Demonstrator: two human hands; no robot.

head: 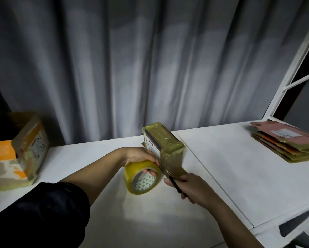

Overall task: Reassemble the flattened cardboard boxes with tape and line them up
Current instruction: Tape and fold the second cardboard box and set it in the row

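A small cardboard box [163,140] wrapped in yellowish tape stands on the white table [239,167] at the centre. My left hand [141,156] grips a roll of clear yellow tape [142,177], fingers through its core, held against the box's near left side. My right hand [191,187] holds a thin black tool [177,187], probably scissors, with its tip at the tape on the box's near end. A stack of flattened cardboard boxes [286,142] lies at the far right.
Two assembled boxes stand at the left: an orange one [1,156] and a taped brown one [32,144] behind it. A grey curtain [132,68] hangs behind the table. A white metal frame [297,65] rises at the right.
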